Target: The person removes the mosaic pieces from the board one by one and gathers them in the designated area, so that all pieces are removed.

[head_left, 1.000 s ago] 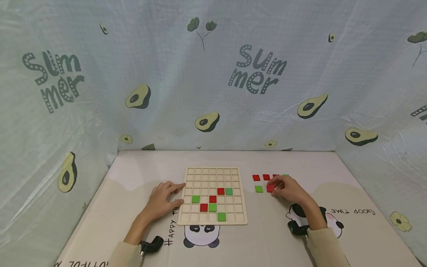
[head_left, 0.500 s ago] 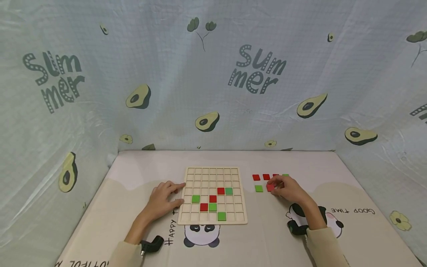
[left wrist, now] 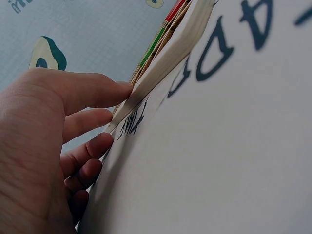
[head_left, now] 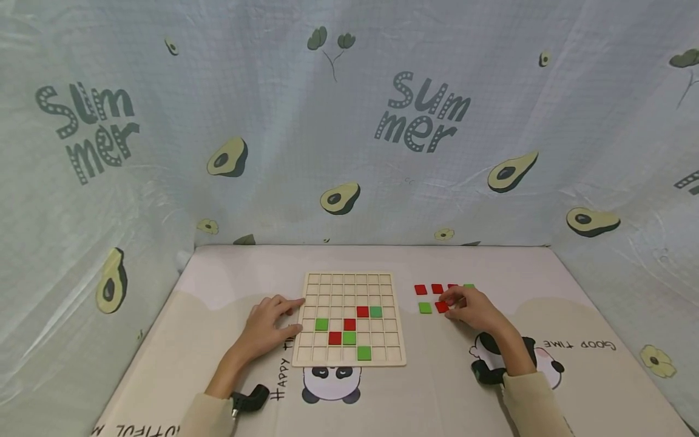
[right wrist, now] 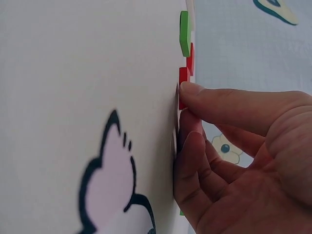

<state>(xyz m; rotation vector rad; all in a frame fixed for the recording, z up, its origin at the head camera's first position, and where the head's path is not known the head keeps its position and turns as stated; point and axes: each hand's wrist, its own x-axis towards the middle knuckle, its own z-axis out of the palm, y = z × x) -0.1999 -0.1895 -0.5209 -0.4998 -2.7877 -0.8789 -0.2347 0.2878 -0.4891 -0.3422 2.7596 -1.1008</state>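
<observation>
In the head view a wooden grid board (head_left: 349, 283) lies on the table, with red and green square tiles in some cells. My left hand (head_left: 266, 331) is at its left edge, thumb and forefinger spread apart and touching the side. The left wrist view shows the forefinger against the board's pale edge (left wrist: 168, 61). To the right of the board, my right hand (head_left: 472, 311) pinches a red tile (head_left: 441, 307) between thumb and fingertips, low at the table. The right wrist view shows the thumb over part of this red tile (right wrist: 184, 74).
Around the right hand lie a green tile (head_left: 425, 308), two red tiles at the back, one being a red tile (head_left: 420, 289), and a partly hidden green tile (head_left: 469, 286). A patterned curtain (head_left: 349, 121) stands behind and beside the table (head_left: 246, 261).
The red tile at my right fingertips lies flatter and looks darker than before. Both hands keep nearly the same place; the head view shifts slightly.
</observation>
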